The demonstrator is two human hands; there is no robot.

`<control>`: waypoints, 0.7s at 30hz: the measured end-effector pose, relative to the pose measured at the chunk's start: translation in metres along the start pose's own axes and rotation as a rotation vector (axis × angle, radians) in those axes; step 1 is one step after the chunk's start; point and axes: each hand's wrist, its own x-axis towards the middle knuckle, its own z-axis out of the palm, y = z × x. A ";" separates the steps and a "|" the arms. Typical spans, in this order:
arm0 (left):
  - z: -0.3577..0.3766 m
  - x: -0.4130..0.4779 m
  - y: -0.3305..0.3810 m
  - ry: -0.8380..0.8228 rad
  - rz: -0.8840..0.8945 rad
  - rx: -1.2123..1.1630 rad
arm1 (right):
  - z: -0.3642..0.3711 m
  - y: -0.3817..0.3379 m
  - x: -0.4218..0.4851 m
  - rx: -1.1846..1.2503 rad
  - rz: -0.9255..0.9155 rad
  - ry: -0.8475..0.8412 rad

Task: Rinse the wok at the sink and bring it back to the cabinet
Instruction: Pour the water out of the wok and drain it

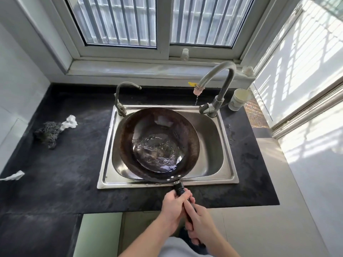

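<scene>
A dark round wok sits over the steel sink, filling its left and middle, with a pool of rippling water in its bottom. Its black handle points toward me over the sink's front rim. My left hand grips the handle close to the wok. My right hand grips the same handle just behind it, nearer my body. The tall faucet arches over the sink's back right; only a thin trickle falls from its spout, behind the wok's rim.
A smaller second faucet stands at the sink's back left. A steel scrubber with a white rag lies on the dark counter to the left. A white cup stands right of the tall faucet. Windows rise behind and at right.
</scene>
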 end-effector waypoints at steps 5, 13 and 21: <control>0.000 -0.001 0.013 -0.020 0.021 0.040 | 0.005 -0.010 0.001 -0.001 -0.019 0.013; -0.011 -0.006 0.022 0.007 0.024 0.014 | 0.017 -0.019 0.000 -0.003 -0.063 -0.024; -0.002 0.000 0.003 -0.020 -0.002 0.008 | -0.002 -0.007 0.000 -0.039 -0.022 -0.003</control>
